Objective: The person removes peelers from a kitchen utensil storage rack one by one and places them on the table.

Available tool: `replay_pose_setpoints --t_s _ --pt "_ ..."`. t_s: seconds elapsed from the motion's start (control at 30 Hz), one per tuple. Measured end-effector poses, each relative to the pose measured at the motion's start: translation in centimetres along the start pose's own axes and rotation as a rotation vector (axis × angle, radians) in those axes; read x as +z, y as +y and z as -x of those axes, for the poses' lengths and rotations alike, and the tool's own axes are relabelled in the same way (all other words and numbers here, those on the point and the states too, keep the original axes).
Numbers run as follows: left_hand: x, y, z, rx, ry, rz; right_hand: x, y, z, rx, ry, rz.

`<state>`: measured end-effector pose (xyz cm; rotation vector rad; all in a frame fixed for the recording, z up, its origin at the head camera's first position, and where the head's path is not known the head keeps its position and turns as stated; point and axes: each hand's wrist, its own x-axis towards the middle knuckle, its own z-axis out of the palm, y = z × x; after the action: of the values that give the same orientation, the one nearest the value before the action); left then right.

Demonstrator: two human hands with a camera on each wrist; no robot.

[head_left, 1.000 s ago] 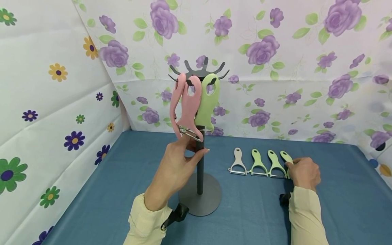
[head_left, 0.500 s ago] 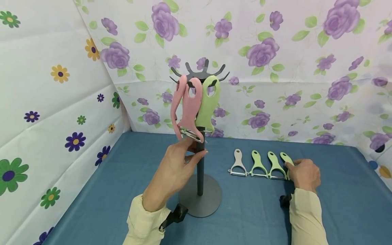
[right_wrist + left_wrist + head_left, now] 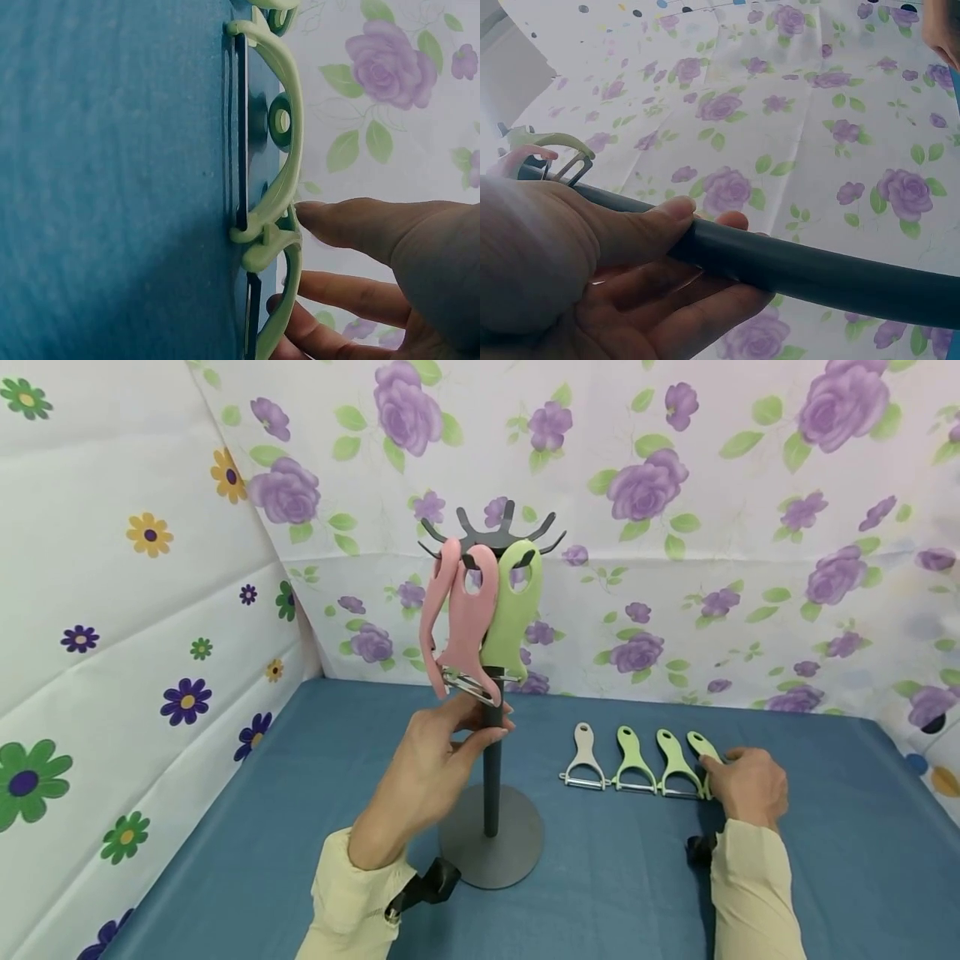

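A dark grey stand (image 3: 491, 793) rises from a round base, with hooks fanning out at its top. My left hand (image 3: 423, 772) grips its pole below the hooks, and the left wrist view has the pole (image 3: 817, 274) between thumb and fingers. Two pink peelers (image 3: 470, 610) and a green peeler (image 3: 512, 610) hang on the near hooks. On the table at the right, my right hand (image 3: 748, 785) pinches the rightmost green peeler (image 3: 702, 744) by its handle; it lies flat, partly hidden by the fingers. The right wrist view shows that peeler's curved frame (image 3: 291, 289) touching its neighbour.
Left of the held peeler, two green peelers (image 3: 670, 747) (image 3: 628, 745) and a whitish peeler (image 3: 583, 743) lie in a row, blades toward me. A blue cloth (image 3: 600, 877) covers the table. Flowered sheets (image 3: 720, 527) stand behind and at the left.
Both hands keep nearly the same places, on the pole and at the rightmost green peeler. The view shifts slightly; more left fingertips show behind the pole now.
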<state>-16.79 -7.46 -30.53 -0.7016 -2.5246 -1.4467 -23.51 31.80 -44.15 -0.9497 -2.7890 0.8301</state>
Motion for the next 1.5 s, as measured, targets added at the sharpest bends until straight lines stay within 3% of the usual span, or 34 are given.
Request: replay_pose_setpoints --t_s 0.6,0.9,1.1,1.5 --pt "0.2 0.0 -0.3 -0.011 0.060 -0.003 -0.1 0.0 -0.4 0.002 -0.026 0.054" --pt "0.3 0.2 -0.3 -0.021 0.121 -0.027 -1.2 0.1 -1.2 -0.056 -0.091 0.091" --pt "0.6 0.3 -0.3 -0.010 0.135 -0.045 -1.6 0.1 -1.6 -0.019 -0.138 0.114" --pt "0.8 0.1 -0.4 0.023 0.179 -0.066 -1.4 0.1 -1.6 -0.001 -0.135 0.083"
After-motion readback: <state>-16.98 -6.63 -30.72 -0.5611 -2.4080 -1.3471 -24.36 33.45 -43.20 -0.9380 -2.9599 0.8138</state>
